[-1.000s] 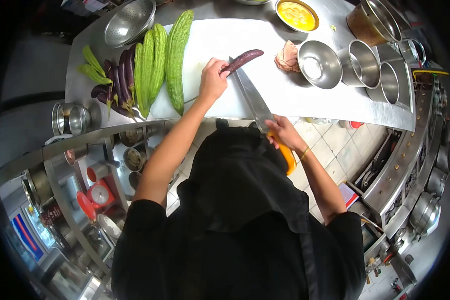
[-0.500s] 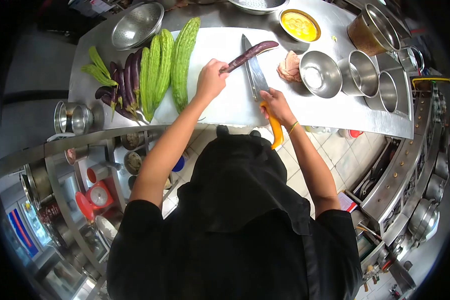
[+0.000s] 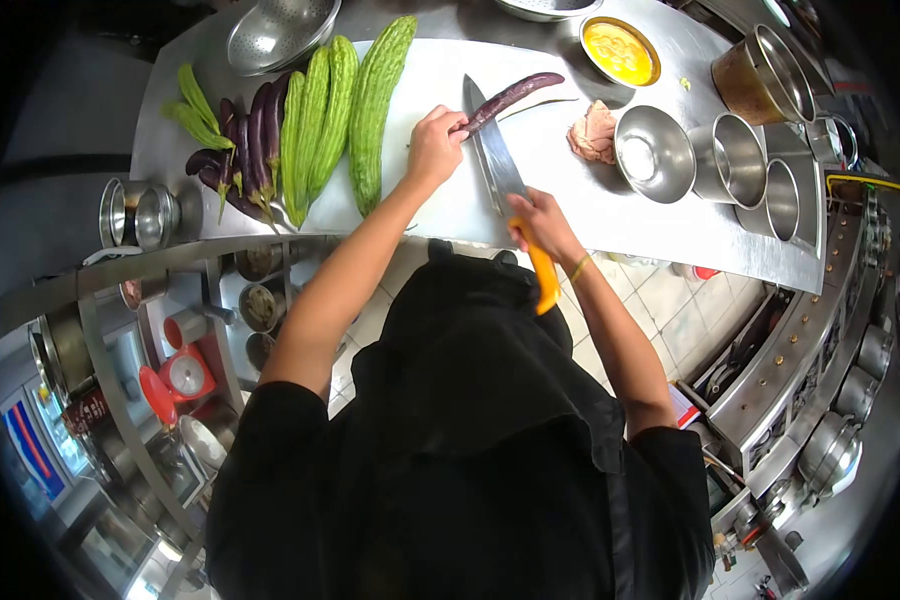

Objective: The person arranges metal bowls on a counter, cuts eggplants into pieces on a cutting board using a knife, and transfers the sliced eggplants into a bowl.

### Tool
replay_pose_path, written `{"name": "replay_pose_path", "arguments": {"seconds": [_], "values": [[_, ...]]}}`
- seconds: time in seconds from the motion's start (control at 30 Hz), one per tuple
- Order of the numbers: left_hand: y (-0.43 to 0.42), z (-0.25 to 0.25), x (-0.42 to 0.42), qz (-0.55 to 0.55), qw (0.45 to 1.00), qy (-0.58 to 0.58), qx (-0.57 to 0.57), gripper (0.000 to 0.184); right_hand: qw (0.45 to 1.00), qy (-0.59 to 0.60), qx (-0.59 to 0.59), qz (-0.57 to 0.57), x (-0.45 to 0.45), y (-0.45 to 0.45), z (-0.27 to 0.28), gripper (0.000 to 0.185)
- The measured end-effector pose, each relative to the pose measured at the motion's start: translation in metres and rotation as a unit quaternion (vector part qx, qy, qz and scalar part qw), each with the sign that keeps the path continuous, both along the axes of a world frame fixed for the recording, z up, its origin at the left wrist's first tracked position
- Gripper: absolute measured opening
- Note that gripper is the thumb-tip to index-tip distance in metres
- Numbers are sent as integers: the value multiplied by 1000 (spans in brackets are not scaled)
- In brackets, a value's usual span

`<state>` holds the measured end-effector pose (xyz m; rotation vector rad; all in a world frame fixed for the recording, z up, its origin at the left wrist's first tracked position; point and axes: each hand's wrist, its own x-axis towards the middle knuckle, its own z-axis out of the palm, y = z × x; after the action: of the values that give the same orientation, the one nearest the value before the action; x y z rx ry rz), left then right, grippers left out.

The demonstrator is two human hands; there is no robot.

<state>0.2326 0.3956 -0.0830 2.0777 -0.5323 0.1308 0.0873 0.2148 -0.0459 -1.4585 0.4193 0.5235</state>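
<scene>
A long purple eggplant [image 3: 518, 98] is in my left hand [image 3: 436, 152], whose fingers close around its near end above the white cutting board [image 3: 425, 215]. My right hand [image 3: 546, 222] grips the yellow handle of a kitchen knife [image 3: 500, 155]. The blade points away from me and crosses beneath the eggplant in this view; whether they touch, I cannot tell. Just beyond the blade, a thin dark strip with a pale edge [image 3: 542, 104] lies beside the eggplant. Left of my left hand are green bitter melons [image 3: 372, 120] and several whole eggplants [image 3: 259, 140].
A piece of raw meat [image 3: 592, 133] sits by a steel bowl [image 3: 656, 155] and steel pots [image 3: 726, 158] on the right. Behind them is a bowl of yellow liquid [image 3: 620, 52]. A colander [image 3: 282, 35] stands at the back left; a stove [image 3: 785, 350] is at far right.
The knife has shifted left and its handle has swung toward me. The eggplant's pale cut side no longer shows along its edge, and a thin strip now shows apart from it. The whole view shifted slightly.
</scene>
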Motion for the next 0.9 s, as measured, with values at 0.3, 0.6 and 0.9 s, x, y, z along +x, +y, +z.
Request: {"name": "replay_pose_path", "arguments": {"seconds": [0.3, 0.6, 0.9], "values": [[27, 5, -3, 0, 999, 36, -36, 11, 1000, -1, -7, 7, 13, 10, 8, 22], [26, 1, -1, 1, 998, 8, -60, 8, 983, 47, -97, 147, -60, -18, 42, 22], [2, 19, -3, -35, 996, 16, 79, 35, 960, -45, -275, -11, -120, -57, 76, 11]]}}
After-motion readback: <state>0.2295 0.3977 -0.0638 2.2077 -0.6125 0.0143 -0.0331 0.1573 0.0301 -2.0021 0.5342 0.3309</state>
